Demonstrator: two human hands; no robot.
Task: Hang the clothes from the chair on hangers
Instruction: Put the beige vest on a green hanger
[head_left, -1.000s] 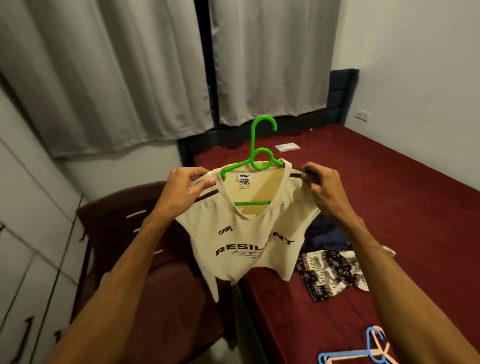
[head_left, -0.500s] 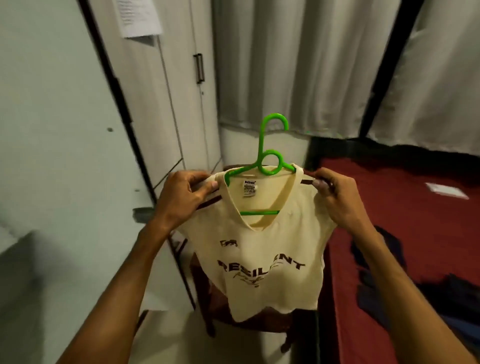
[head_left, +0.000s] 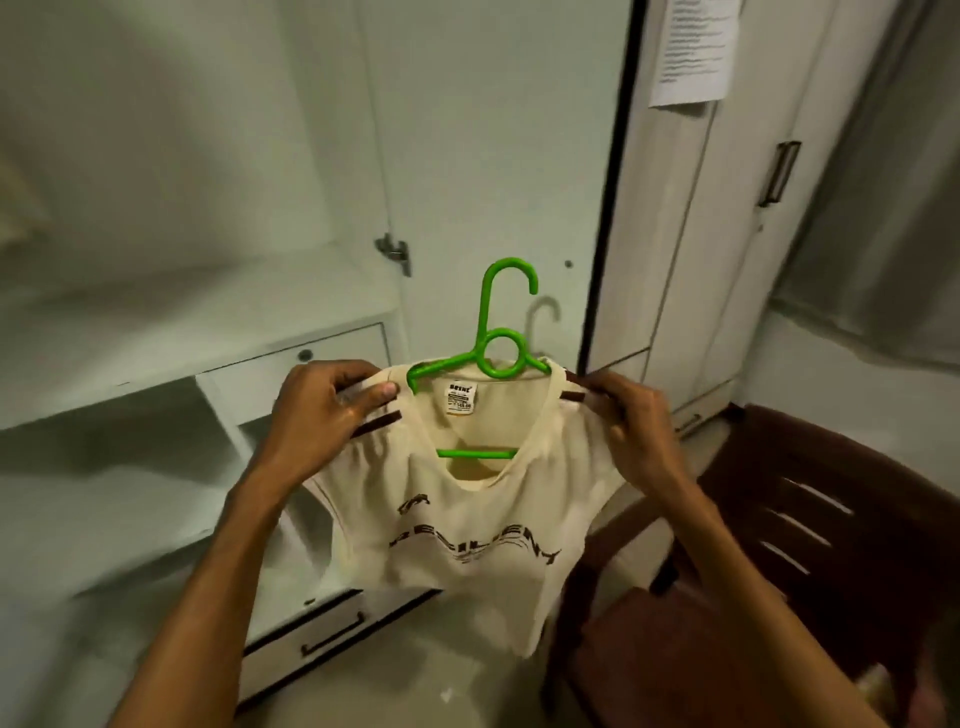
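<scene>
Head view: left hand (head_left: 324, 415) and right hand (head_left: 631, 423) pinch shirt (head_left: 467, 519) shoulders on green hanger (head_left: 493, 343), between open wardrobe (head_left: 291, 358) and chair (head_left: 810, 499).

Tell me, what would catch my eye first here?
The bright green hanger, centre frame, its hook standing up against a white wardrobe door. On it hangs a cream sleeveless shirt with dark lettering, gripped at each shoulder by the left hand and right hand. A dark brown chair sits lower right.
</scene>
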